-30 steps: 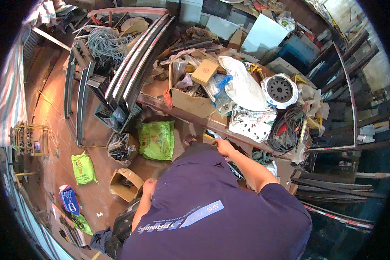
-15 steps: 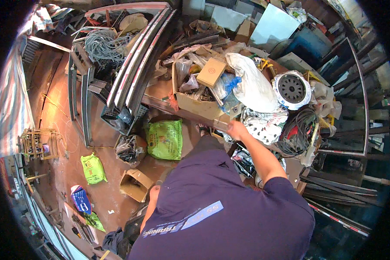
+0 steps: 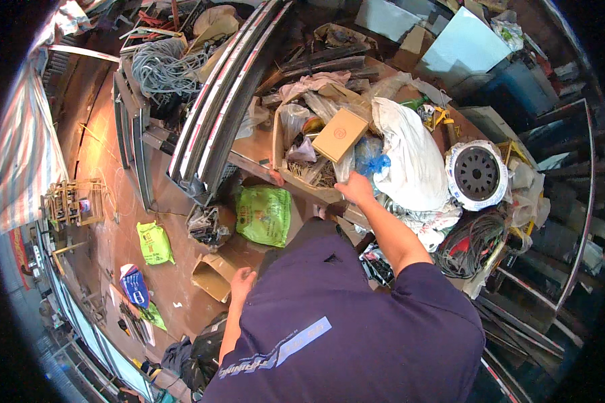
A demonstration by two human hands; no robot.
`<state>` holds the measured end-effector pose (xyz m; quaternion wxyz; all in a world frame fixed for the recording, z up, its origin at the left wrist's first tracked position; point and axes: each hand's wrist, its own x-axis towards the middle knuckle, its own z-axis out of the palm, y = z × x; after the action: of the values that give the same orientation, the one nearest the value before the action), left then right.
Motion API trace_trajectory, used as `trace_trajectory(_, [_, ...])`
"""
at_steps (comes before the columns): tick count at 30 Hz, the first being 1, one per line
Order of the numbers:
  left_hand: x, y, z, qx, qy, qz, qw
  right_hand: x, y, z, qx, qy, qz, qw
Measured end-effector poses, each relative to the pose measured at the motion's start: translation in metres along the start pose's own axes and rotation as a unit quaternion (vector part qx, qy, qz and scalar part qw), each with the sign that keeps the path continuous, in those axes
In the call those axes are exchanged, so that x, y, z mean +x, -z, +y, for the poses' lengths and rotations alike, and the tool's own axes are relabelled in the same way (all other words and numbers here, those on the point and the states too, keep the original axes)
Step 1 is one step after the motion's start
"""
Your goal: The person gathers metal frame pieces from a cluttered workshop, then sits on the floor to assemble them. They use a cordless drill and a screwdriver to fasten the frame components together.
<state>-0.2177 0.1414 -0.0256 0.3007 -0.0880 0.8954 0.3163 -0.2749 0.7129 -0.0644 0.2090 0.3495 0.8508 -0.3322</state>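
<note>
My right hand (image 3: 356,189) reaches forward to the front right corner of a cardboard box (image 3: 309,190) on the table. Its fingers are bent closed there, beside a clear plastic bag (image 3: 345,165); what they grip is hidden. The box holds plastic bags and many small brown pieces, with a small closed carton (image 3: 341,134) lying tilted on top. Low at my left side, my left hand (image 3: 242,282) hangs with loosely curled fingers, slightly apart and holding nothing visible. Just beyond it an open, bare cardboard carton (image 3: 214,277) lies on the floor.
Right of the box lie a white sack (image 3: 410,158), a round black clutch disc in white wrapping (image 3: 476,175) and coiled cables (image 3: 474,245). Long metal-edged strips (image 3: 225,94) stand left of the table. Green bags (image 3: 263,215) and a bin of scraps (image 3: 210,225) occupy the floor.
My right hand has moved from the table's front edge up to the box corner. My left hand has come further into view beside the floor carton. The view has shifted slightly.
</note>
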Motion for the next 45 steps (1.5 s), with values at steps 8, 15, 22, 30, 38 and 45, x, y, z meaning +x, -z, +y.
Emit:
trace_trajectory(8, [0.008, -0.02, 0.02, 0.021, -0.013, -0.085, 0.996, 0.013, 0.063, 0.036, -0.113, 0.167, 0.1, 0.974])
trace_trajectory(15, [-0.013, 0.008, 0.037, 0.071, 0.102, -0.065, 0.99, 0.034, 0.086, 0.054, -0.23, 0.055, 0.021, 0.971])
trace_trajectory(22, [-0.02, 0.006, 0.048, 0.029, 0.099, -0.043, 0.994, 0.014, 0.094, 0.067, -0.152, 0.05, 0.126, 0.979])
trace_trajectory(30, [0.008, 0.006, 0.01, -0.008, 0.057, -0.047, 0.997, -0.092, 0.132, 0.052, -0.011, 0.218, 0.247, 0.944])
trace_trajectory(38, [0.086, 0.03, -0.01, 0.153, 0.026, -0.167, 0.974, -0.242, 0.128, 0.044, 0.03, 0.187, 0.275, 0.943])
trace_trajectory(45, [0.187, 0.051, 0.01, 0.241, -0.103, -0.244, 0.934, -0.375, 0.007, 0.067, 0.139, -0.055, 0.254, 0.956])
